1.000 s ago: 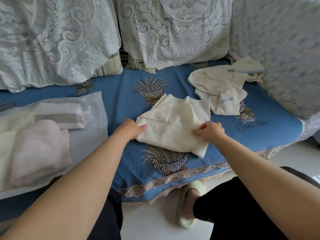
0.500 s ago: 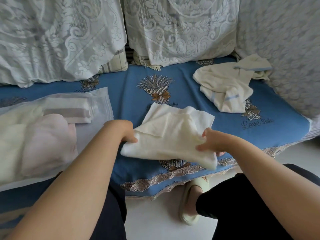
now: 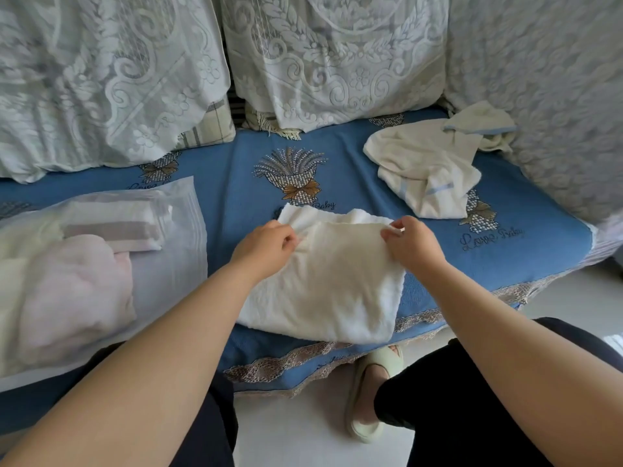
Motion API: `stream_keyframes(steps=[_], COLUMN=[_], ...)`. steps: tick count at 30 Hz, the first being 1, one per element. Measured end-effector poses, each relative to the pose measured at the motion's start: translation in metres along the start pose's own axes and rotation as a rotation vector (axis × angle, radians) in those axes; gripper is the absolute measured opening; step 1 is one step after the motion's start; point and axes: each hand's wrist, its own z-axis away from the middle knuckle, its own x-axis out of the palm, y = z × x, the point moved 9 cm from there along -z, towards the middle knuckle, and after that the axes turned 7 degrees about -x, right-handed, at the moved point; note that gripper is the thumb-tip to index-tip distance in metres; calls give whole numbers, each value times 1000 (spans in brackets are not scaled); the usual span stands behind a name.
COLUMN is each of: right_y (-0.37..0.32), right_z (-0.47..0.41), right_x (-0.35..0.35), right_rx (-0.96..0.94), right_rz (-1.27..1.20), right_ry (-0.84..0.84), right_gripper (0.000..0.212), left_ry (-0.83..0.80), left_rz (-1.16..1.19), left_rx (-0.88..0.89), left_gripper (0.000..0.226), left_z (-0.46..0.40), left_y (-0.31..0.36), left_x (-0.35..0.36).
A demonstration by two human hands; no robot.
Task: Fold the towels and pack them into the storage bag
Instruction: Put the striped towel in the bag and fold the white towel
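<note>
A cream towel [image 3: 330,278] lies folded over on the blue sofa seat in front of me. My left hand [image 3: 266,244] pinches its far left edge, and my right hand [image 3: 411,242] pinches its far right corner. A translucent storage bag [image 3: 168,264] lies at the left with several folded towels inside: a pink one, a striped one and a pale one. A second cream towel [image 3: 421,166] with blue stripes lies crumpled at the back right of the seat.
Lace-covered cushions [image 3: 320,55] line the back of the sofa, and a lace-covered armrest [image 3: 556,96] stands at the right. The blue cover [image 3: 236,170] has a lace front edge. My knees and a slippered foot [image 3: 371,392] are below it on the pale floor.
Both hands lifted the near edge of the cream towel and carried it away from me, over to the far edge. The towel now lies doubled on the seat.
</note>
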Motion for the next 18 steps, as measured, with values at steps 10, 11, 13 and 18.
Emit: stream_keyframes(steps=[10, 11, 13, 18], right_y=[11, 11, 9, 5], right_z=[-14, -15, -20, -43], right_x=[-5, -6, -11, -25], right_rx=[-3, -8, -1, -67], right_rz=[-72, -118, -306, -341], right_ry=[-206, -221, -221, -71], right_gripper=[24, 20, 14, 13], left_ry=[-122, -74, -3, 62], left_rz=[178, 183, 408, 810], left_rx=[-242, -240, -278, -377], left_gripper=[32, 25, 25, 31], left_z=[-31, -34, -42, -57], left_y=[-27, -27, -33, -48], left_x=[6, 0, -12, -15])
